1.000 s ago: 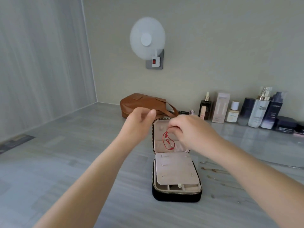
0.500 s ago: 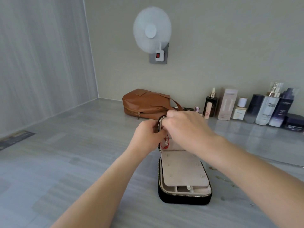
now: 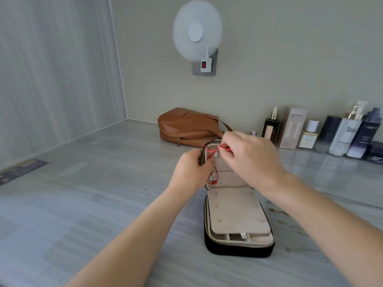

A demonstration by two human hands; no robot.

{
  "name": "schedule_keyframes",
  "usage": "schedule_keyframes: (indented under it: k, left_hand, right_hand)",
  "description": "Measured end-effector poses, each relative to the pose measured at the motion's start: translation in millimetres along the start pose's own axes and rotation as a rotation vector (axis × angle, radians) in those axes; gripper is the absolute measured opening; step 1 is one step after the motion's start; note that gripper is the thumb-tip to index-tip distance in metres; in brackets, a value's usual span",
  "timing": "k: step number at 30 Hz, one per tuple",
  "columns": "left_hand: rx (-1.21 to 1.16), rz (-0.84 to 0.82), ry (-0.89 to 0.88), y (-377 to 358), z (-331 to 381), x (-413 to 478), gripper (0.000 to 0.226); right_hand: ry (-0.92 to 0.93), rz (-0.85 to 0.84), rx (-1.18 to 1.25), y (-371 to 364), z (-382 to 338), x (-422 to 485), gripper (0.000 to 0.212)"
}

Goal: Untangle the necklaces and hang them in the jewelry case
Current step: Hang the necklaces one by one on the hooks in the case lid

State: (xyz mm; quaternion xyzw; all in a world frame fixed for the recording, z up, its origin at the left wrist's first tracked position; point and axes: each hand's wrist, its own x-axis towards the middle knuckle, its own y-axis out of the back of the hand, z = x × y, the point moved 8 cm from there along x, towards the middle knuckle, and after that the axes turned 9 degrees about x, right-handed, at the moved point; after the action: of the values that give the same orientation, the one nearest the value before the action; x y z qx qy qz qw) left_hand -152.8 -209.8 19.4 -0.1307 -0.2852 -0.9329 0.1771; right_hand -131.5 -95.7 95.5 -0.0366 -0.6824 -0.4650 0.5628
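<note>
A black zippered jewelry case with a beige lining stands open on the counter, its lid upright. A red cord necklace with a small silver pendant runs down the inside of the lid. My right hand pinches the cord near the lid's top edge. My left hand grips the lid's left edge, and its fingers touch the cord. Thin gold chains lie on the counter to the right of the case, partly hidden by my right forearm.
A brown leather bag lies behind the case by the wall. Several cosmetic bottles and boxes line the wall at the right. A white fan is plugged into the wall socket above. Grey counter stretches to the left.
My right hand rose to the lid's top edge and pulled the red cord up, stretching it out. My left hand closed in on the lid's left edge.
</note>
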Motion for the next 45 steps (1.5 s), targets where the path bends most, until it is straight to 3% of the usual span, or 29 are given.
schedule_keyframes:
  k: [4, 9, 15, 17, 19, 24, 26, 30, 33, 38, 45]
  left_hand:
    - [0.007, 0.007, 0.01, 0, 1, -1, 0.021]
    - [0.0, 0.012, 0.051, 0, -3, 0, 0.017]
    - [0.002, 0.033, 0.052, 0, -2, -1, 0.02]
    - [0.001, 0.029, 0.045, 0, -2, -1, 0.019]
    - [0.007, 0.026, 0.042, 0, -2, -2, 0.017]
    - [0.003, 0.034, 0.034, 1, 0, -4, 0.022]
    - [0.017, 0.038, 0.036, 1, 0, -4, 0.027]
    - [0.008, 0.029, 0.048, 1, -2, -3, 0.025]
    - [0.012, 0.021, 0.051, 0, -3, -2, 0.02]
    - [0.013, 0.035, 0.038, 1, -2, -2, 0.022]
    - [0.036, 0.047, 0.035, 2, -1, -2, 0.023]
  right_hand:
    - [0.031, -0.019, -0.058, -5, 6, -10, 0.02]
    - [-0.014, -0.081, 0.005, -9, 11, -22, 0.015]
    - [-0.175, -0.39, 0.02, -17, 17, -39, 0.036]
    - [-0.264, -0.307, 0.086, 0, 16, -37, 0.05]
    - [-0.297, -0.164, 0.159, 14, 13, -29, 0.049]
    - [-0.36, -0.187, 0.258, -4, 11, -14, 0.027]
    - [-0.338, -0.155, 0.261, -10, 12, -12, 0.013]
    - [-0.212, -0.022, 0.207, -9, 12, -10, 0.009]
    - [-0.105, 0.002, 0.122, -11, 8, -14, 0.01]
    - [-0.095, -0.077, 0.091, -21, 12, -23, 0.015]
    - [-0.08, 0.032, 0.097, -4, 1, -18, 0.019]
